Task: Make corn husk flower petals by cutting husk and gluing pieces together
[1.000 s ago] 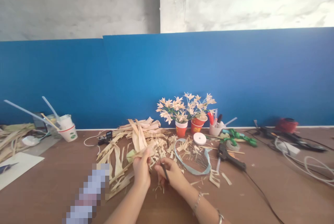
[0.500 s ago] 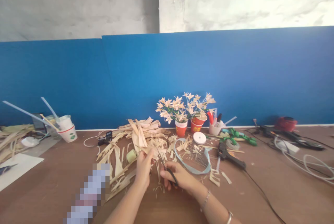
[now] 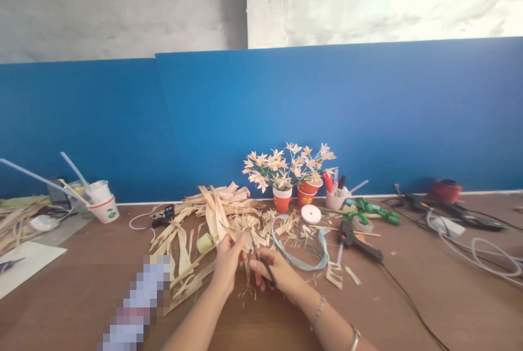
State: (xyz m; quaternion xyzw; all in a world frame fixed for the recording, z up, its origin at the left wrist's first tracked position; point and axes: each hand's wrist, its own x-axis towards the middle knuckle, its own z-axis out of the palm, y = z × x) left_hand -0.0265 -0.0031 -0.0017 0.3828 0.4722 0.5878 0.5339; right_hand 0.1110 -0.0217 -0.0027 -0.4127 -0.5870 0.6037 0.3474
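Note:
My left hand [image 3: 229,264] is closed in a pinch on a small pale strip of dried husk, which shows only in part at the fingertips. In my right hand [image 3: 281,274] is a pair of scissors [image 3: 268,272] with dark handles, its blades pointing up and forward beside the left fingers. How far the blades are apart is too small to tell. Behind the hands lies a heap of dried husks [image 3: 214,212], with a pale green roll [image 3: 204,243] at its near side. Thin scraps [image 3: 248,290] lie on the table beneath the hands.
Husk flowers [image 3: 286,171] stand in red paper cups [image 3: 282,201] by the blue partition [image 3: 204,116]. To the right are a white spool [image 3: 311,213], a light blue ribbon [image 3: 304,265], a corded glue gun [image 3: 363,244] and green pieces [image 3: 373,210]. A white cup [image 3: 105,210] stands left.
The view has shifted slightly. My left fingers have moved a little closer to the scissors, and the husk piece at their tips sits differently. Both hands keep their hold.

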